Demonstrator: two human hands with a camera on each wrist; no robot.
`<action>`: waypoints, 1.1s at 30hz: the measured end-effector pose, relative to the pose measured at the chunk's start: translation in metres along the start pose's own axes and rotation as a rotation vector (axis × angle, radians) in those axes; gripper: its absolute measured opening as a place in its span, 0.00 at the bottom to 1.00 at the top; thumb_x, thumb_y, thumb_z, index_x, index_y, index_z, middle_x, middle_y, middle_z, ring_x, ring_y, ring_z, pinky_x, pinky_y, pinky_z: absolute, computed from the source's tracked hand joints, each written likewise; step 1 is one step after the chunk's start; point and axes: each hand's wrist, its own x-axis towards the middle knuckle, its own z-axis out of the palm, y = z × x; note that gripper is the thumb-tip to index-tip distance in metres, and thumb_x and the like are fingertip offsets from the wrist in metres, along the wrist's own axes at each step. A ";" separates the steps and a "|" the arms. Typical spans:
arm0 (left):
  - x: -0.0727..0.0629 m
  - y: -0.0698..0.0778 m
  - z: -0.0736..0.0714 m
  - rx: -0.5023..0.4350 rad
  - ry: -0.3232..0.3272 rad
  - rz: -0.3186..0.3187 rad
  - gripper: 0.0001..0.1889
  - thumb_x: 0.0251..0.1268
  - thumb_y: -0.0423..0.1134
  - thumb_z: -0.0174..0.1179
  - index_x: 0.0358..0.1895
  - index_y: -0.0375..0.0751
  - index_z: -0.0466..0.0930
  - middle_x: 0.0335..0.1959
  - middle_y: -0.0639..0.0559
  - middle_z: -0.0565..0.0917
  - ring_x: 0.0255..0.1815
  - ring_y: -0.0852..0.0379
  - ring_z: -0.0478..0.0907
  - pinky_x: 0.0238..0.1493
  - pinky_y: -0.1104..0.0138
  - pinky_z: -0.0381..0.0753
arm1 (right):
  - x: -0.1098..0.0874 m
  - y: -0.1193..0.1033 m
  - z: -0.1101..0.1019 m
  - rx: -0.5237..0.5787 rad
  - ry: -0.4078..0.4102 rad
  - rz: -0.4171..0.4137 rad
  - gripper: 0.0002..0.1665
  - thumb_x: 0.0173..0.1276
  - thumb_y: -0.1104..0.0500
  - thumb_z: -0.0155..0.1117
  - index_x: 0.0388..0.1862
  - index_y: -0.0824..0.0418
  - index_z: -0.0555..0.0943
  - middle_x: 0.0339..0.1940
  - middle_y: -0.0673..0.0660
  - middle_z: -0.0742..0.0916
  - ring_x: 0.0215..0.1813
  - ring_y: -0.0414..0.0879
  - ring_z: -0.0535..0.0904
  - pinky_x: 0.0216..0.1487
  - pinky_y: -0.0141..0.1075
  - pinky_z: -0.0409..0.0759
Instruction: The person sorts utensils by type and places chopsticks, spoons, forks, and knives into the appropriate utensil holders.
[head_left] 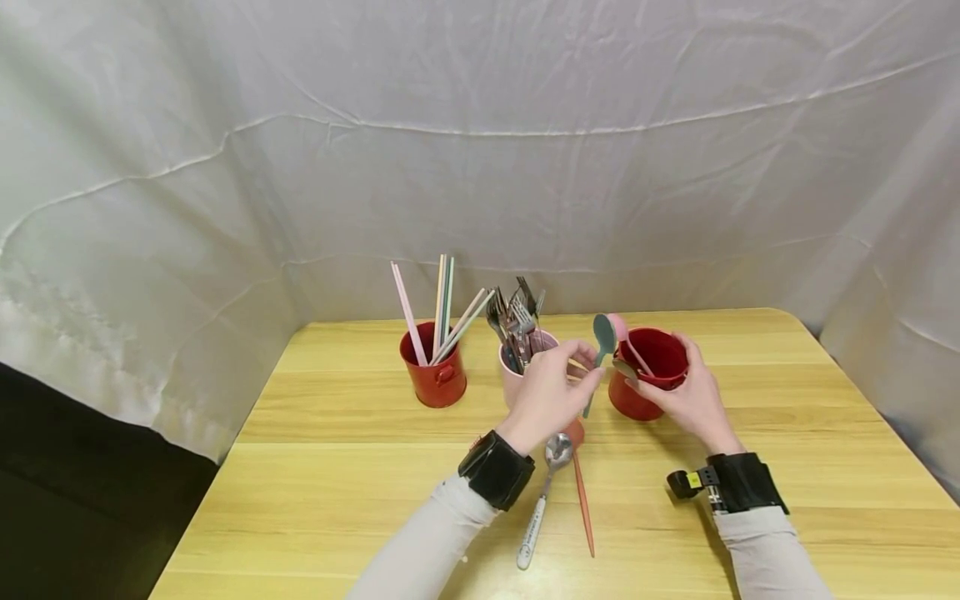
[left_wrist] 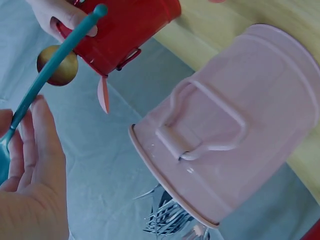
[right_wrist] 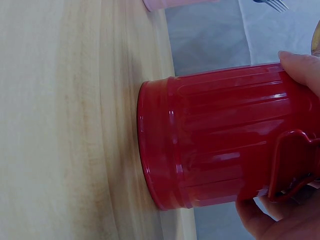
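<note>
My left hand (head_left: pixel 551 387) pinches a teal spoon (head_left: pixel 604 333) near its bowl, with the bowl up and the handle pointing down. In the left wrist view, the teal handle (left_wrist: pixel 34 89) crosses in front of a gold spoon bowl (left_wrist: pixel 67 72). My right hand (head_left: pixel 697 404) grips the rim of the right red pail (head_left: pixel 632 400), thumb on one side and fingers on the other. Inside that pail stand a pink spoon (head_left: pixel 618 327) and the gold spoon (head_left: pixel 625 369). The right wrist view has the pail (right_wrist: pixel 220 140) standing on the table.
A silver spoon (head_left: pixel 558 450) and a coral spoon (head_left: pixel 583 492) lie on the wooden table (head_left: pixel 337 500). Behind my left hand is a pink pail (head_left: pixel 510 385) of forks (head_left: pixel 522 315). Farther left, another red pail (head_left: pixel 438 387) holds chopsticks (head_left: pixel 405 308). A pale curtain (head_left: pixel 480 192) hangs behind.
</note>
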 end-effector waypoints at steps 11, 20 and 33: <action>0.015 0.006 0.006 -0.064 0.134 0.027 0.06 0.69 0.37 0.64 0.45 0.41 0.81 0.42 0.47 0.90 0.42 0.57 0.89 0.41 0.81 0.83 | 0.001 0.000 0.001 0.011 0.002 -0.001 0.57 0.60 0.58 0.75 0.79 0.69 0.51 0.71 0.75 0.70 0.68 0.71 0.67 0.64 0.70 0.72; 0.025 0.009 0.010 -0.083 0.236 0.088 0.07 0.69 0.37 0.65 0.45 0.41 0.81 0.43 0.48 0.90 0.45 0.57 0.89 0.46 0.79 0.83 | 0.000 -0.001 0.000 0.005 -0.004 0.006 0.58 0.60 0.57 0.76 0.79 0.67 0.50 0.72 0.74 0.70 0.69 0.70 0.66 0.63 0.69 0.73; 0.038 0.009 0.025 -0.129 0.219 0.141 0.08 0.69 0.35 0.64 0.47 0.37 0.80 0.45 0.45 0.89 0.47 0.55 0.90 0.48 0.81 0.82 | 0.000 0.000 0.001 0.003 0.007 0.001 0.58 0.60 0.56 0.76 0.79 0.67 0.51 0.72 0.74 0.70 0.69 0.71 0.67 0.63 0.69 0.74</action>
